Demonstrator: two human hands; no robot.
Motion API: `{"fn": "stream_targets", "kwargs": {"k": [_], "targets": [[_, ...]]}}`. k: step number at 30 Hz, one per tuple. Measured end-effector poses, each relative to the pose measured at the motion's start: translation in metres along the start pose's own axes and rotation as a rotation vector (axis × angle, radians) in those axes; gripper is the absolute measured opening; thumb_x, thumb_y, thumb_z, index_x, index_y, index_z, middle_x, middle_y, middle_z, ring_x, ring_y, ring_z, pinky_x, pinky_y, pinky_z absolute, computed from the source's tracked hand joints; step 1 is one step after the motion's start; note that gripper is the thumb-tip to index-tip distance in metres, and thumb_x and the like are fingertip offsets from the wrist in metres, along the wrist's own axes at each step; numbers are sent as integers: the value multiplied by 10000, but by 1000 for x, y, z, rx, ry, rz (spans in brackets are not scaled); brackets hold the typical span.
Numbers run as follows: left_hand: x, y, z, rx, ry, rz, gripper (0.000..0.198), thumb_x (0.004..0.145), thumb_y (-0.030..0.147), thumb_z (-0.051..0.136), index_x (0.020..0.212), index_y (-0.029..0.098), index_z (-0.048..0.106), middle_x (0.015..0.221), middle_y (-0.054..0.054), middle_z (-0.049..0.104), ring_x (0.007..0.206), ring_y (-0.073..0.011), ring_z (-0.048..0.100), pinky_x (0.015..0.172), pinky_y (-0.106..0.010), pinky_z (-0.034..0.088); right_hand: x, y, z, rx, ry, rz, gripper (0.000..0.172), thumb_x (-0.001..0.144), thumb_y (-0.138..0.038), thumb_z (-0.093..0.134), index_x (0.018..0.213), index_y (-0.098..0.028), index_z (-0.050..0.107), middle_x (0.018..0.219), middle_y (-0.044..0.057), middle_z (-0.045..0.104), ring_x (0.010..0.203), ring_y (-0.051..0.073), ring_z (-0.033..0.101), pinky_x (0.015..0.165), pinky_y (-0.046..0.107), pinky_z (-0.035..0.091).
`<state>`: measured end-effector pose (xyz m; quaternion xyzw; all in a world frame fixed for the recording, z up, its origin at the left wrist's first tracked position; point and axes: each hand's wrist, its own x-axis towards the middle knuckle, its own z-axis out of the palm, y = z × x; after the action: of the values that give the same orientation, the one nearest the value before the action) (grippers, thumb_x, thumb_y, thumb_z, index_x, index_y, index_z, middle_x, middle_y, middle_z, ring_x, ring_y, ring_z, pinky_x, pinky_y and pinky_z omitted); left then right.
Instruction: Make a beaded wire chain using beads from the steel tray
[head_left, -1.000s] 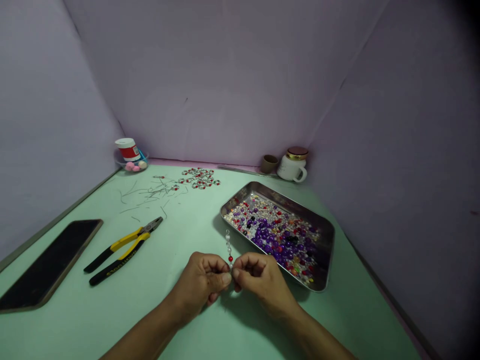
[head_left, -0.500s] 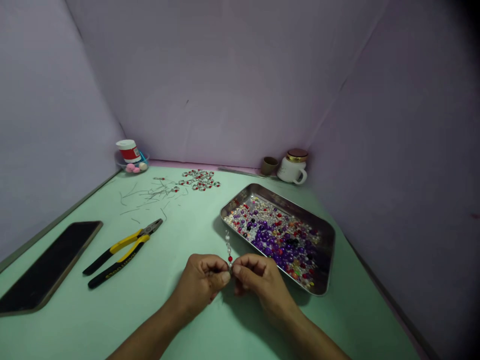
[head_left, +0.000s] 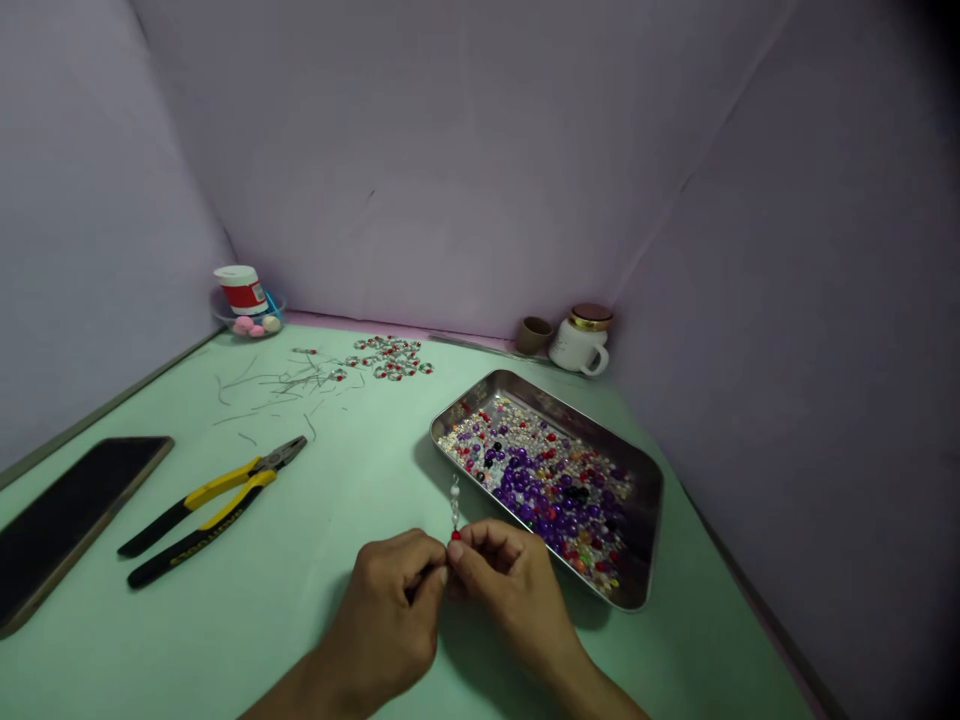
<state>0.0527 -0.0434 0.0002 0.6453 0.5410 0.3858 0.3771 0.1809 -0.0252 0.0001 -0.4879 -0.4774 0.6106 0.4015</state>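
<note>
The left hand (head_left: pixel 386 620) and the right hand (head_left: pixel 510 600) meet just above the tabletop (head_left: pixel 337 480). The fingers (head_left: pixel 480 548) of both hands curl almost shut and pinch the low end of a short string of beads (head_left: pixel 454 505). The tips are partly hidden, so I cannot see just how each one grips. A red bead (head_left: pixel 455 536) sits right at the fingertips.

The string is thin and nearly straight. It points up from the fingers, toward the far wall, but I cannot tell how much it leans. This tight pinch seems to keep the small end steady for close work.

Just past the right hand's fingers is a steel tray (head_left: pixel 540 400) full of loose beads (head_left: pixel 540 480). It may sit there so the beads are easy to reach. To the left of the fingers lie yellow and black pliers (head_left: pixel 202 505). Far past the fingers are thin wire pins (head_left: pixel 292 380) and a pile of bead rings (head_left: pixel 390 357).
</note>
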Motion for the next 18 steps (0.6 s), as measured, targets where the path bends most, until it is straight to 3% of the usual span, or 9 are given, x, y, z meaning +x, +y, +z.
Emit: {"fn": "stream_targets", "kwargs": {"k": [4, 8, 13, 18], "targets": [[4, -1, -2, -215, -133, -224, 156, 668, 168, 475, 525, 151, 534, 443, 43, 387, 425, -82, 298, 405, -204, 225, 4, 4, -4, 41, -35, 16, 314, 606, -403, 656, 697, -110, 593, 543, -3, 535, 440, 84, 466, 430, 213, 399], [6, -2, -4, -265, -192, -264, 142, 644, 173, 494, 504, 153, 488, 423, 66, 304, 416, -73, 250, 395, -206, 184, 3, 4, -4, 55, -30, -2, 333, 624, -424, 642, 696, -102, 595, 489, -15, 514, 408, 77, 448, 417, 213, 393], [3, -1, 2, -141, -140, -201, 164, 665, 172, 491, 520, 131, 558, 474, 23, 441, 456, -84, 346, 431, -207, 250, 3, 6, -1, 111, 17, 33, 332, 597, -421, 671, 615, -107, 563, 444, -26, 502, 377, 69, 446, 406, 200, 365], [8, -3, -2, -462, -47, -340, 139, 606, 223, 562, 504, 134, 529, 386, 61, 385, 354, -50, 278, 358, -191, 198, 6, 10, -3, 119, 22, 25, 378, 621, -453, 648, 776, -111, 611, 567, 16, 576, 476, 102, 514, 418, 198, 399]]}}
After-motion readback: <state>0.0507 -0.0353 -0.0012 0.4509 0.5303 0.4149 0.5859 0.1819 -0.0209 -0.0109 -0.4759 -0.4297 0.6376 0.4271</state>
